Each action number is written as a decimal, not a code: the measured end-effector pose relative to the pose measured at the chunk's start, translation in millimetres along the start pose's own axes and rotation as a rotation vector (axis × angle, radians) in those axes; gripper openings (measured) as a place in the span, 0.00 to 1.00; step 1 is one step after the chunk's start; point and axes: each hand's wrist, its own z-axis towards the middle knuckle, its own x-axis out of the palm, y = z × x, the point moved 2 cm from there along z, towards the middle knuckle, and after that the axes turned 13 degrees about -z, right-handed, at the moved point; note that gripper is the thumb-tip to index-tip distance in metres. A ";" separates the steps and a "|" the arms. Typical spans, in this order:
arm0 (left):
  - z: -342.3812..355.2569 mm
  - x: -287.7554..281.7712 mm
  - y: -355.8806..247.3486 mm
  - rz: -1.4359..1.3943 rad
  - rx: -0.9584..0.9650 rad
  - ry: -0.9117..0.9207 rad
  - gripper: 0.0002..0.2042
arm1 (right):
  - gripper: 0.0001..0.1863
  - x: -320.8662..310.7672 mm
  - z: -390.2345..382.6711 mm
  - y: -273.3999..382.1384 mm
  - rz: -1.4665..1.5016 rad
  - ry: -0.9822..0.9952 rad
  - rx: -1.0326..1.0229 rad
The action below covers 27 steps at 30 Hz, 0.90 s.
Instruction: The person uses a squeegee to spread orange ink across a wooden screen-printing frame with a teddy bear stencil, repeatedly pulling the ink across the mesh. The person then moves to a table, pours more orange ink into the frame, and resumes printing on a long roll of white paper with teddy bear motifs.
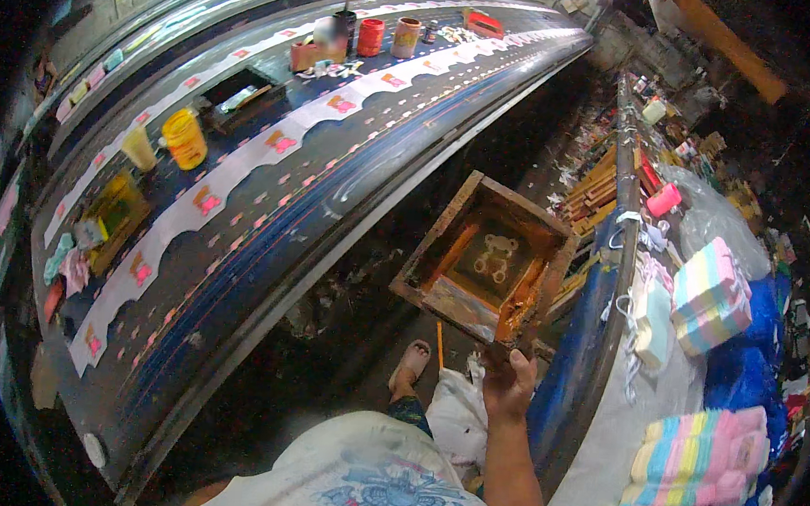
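Going rightward from the far left, the long dark tabletop [334,198] carries a cream cup [139,149], a yellow jar [185,139] and a scalloped white strip [243,171] printed with small pink and brown bears, which curves along the tabletop's length. No left hand shows anywhere around the tabletop, so whether it is spread or closed I cannot tell. Just right of the tabletop, apart from its edge and above the floor, is the open wooden frame [485,258], tipped so that its inside faces up, with a pale bear figure on the mesh [467,262] at its bottom. The wood looks stiff and probably of middling weight, more awkward than heavy when held by one corner; the mesh is likely thin and easy to dent or tear, and the orange-brown smears on the inner walls may be slick or tacky. The outer faces of two opposite sides seem the best places to take hold, with fingers clear of the mesh. Farther right of the tabletop, the right hand [509,386] is nearly closed around the frame's nearest corner, its thumb raised along the wood, and appears to bear the frame alone. Farthest right of the tabletop, beyond that hand, a striped bundle [713,300] and a pastel stack [689,456] of folded cloth look soft and light.
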 end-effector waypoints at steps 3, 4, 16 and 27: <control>8.2 83.8 -35.4 0.002 0.038 -0.011 0.17 | 0.33 -30.7 83.9 9.3 0.004 -0.008 0.006; 7.4 113.9 -47.2 0.004 0.040 -0.009 0.17 | 0.34 -41.1 108.4 10.8 0.010 -0.045 0.010; -20.1 465.6 -126.9 0.016 -0.100 0.241 0.17 | 0.37 -57.5 449.3 65.5 -0.065 0.104 0.119; 32.1 789.5 -179.9 0.244 -0.166 0.903 0.17 | 0.38 -52.8 733.1 55.8 -0.126 0.203 0.237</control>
